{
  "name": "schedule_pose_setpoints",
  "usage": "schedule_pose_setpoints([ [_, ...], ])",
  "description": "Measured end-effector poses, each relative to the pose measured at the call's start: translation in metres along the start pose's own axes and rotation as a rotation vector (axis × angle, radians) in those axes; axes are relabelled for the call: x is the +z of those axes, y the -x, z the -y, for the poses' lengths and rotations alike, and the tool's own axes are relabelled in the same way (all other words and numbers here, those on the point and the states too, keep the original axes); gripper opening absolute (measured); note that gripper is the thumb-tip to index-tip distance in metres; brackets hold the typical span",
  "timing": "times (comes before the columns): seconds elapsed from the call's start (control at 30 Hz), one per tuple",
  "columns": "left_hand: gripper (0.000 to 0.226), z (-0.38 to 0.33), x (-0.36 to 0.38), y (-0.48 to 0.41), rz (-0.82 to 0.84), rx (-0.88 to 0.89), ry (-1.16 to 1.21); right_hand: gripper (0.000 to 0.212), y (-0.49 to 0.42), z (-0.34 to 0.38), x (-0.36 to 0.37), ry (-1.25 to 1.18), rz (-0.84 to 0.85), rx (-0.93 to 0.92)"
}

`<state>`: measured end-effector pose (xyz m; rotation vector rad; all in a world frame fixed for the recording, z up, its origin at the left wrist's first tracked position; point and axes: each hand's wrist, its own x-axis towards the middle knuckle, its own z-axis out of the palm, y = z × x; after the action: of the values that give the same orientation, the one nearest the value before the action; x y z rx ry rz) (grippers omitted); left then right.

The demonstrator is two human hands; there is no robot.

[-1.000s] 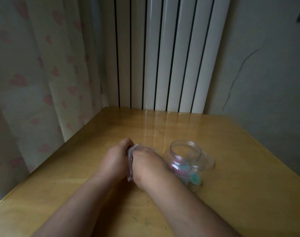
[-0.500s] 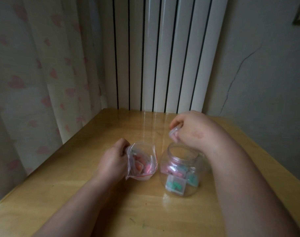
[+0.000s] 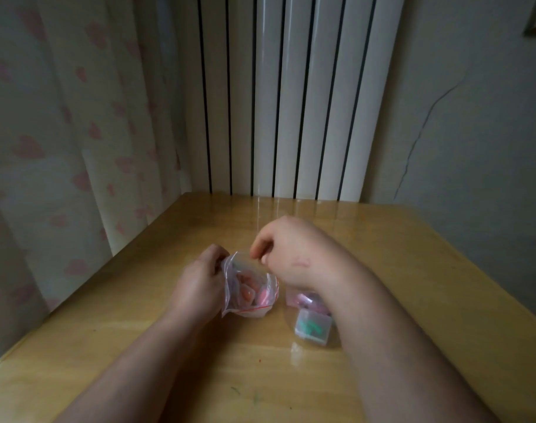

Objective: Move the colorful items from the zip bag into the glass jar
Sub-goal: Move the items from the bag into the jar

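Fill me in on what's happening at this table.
A person is moving small colorful items from a zip bag into a glass jar. The left hand grips the bag's left edge and holds it open on the wooden table. The right hand hovers at the bag's mouth, fingers pinched together; whether they hold anything can't be seen. Pink items remain in the bag. The jar, partly hidden behind the right forearm, already holds pink and green ones.

A wooden table (image 3: 413, 270) fronts a white radiator (image 3: 291, 102) and heart-print curtain (image 3: 62, 132).
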<state>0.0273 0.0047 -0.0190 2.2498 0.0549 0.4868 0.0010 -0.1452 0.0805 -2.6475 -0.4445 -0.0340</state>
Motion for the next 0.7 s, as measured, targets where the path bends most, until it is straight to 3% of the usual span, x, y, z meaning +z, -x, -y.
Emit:
schedule_pose_setpoints([
  [0.2, 0.015, 0.001, -0.001, -0.001, 0.019, 0.008, 0.04, 0.017, -0.013, 0.009, 0.041, 0.155, 0.187, 0.033],
  [0.7, 0.009, 0.0, -0.001, 0.001, 0.056, 0.028, -0.005, 0.046, -0.021, 0.003, 0.08, 0.242, 0.213, 0.036],
])
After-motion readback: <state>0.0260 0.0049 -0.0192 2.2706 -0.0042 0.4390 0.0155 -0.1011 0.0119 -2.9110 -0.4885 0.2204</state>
